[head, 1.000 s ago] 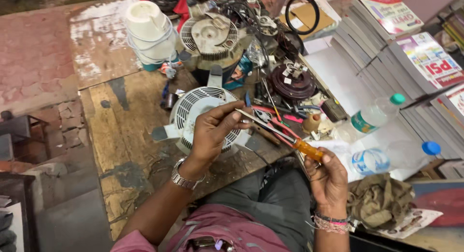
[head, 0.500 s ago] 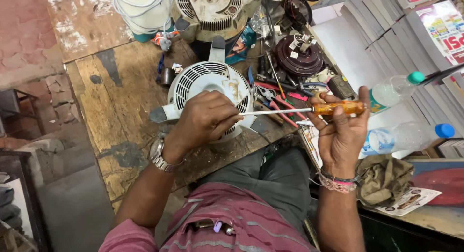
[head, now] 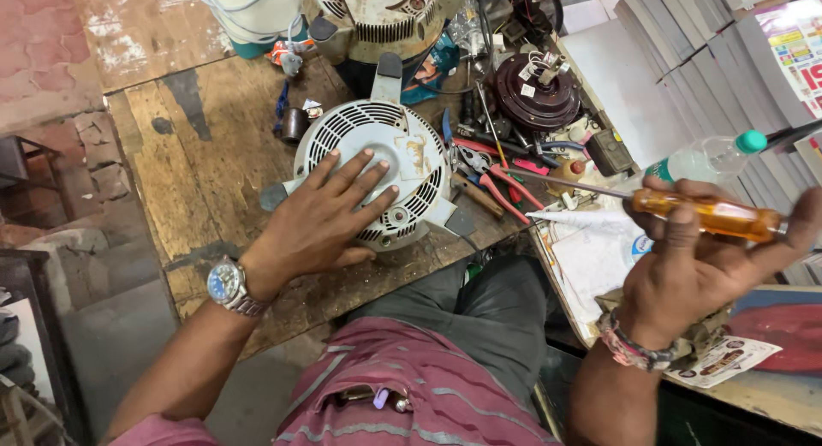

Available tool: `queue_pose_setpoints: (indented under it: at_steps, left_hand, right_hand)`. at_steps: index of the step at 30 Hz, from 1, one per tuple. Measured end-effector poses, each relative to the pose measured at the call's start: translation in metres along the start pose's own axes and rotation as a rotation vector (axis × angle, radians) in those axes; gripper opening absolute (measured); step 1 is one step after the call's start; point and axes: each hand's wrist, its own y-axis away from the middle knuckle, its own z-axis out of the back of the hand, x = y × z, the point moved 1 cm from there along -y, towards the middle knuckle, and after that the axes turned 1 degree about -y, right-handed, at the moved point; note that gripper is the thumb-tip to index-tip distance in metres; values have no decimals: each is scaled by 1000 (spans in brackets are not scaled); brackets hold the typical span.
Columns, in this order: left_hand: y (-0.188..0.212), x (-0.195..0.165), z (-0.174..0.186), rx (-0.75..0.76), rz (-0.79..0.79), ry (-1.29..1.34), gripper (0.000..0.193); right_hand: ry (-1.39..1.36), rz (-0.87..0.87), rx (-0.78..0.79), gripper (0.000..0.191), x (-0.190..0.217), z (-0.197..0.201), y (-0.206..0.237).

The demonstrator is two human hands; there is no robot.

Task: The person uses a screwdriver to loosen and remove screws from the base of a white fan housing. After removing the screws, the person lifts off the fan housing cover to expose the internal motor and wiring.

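Left hand (head: 330, 215) lying flat w/ fingers spread, pressing palm-down on white vented fan motor housing (head: 385, 172); holding nothing, just resting on top. Housing sitting on worn wooden workbench (head: 205, 155), near front edge, approx. centre of view, round w/ slotted vents all around the rim. Silver wristwatch (head: 228, 286) w/ blue dial showing on left wrist.

Right hand (head: 693, 258) raised off to the right, well apart from housing, fingers curling around orange-handled screwdriver (head: 715, 217); thumb side gripping the handle, thin metal shaft pointing left toward bench clutter. Beaded bracelet (head: 629, 350) sitting on right wrist.

Lying just beside housing on its right: red-handled pliers (head: 501, 185) among loose tools. Sitting further back: dark round motor part (head: 535, 95) w/ wiring on top. Clear plastic bottle (head: 711, 159) w/ green cap lying behind screwdriver. Second larger dirty-white motor casing (head: 385, 14) standing at far edge of bench. Stacked grey sheets (head: 676, 61) filling upper right.
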Motion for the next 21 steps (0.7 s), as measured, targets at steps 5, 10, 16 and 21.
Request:
queue_pose_setpoints:
  at_steps: [5, 10, 16, 21]
  left_hand:
    - [-4, -4, -1, 0, 54, 6, 96]
    - [-18, -13, -5, -79, 174, 52, 91]
    - [-37, -29, -10, -141, 301, 18, 90]
    - [-38, -46, -16, -235, 433, 37, 85]
  right_hand:
    - [102, 59, 59, 81, -9, 0, 9]
    - [162, 85, 133, 78, 5, -9, 16]
    - [211, 164, 201, 78, 23, -17, 18]
    - [193, 176, 210, 77, 35, -21, 30]
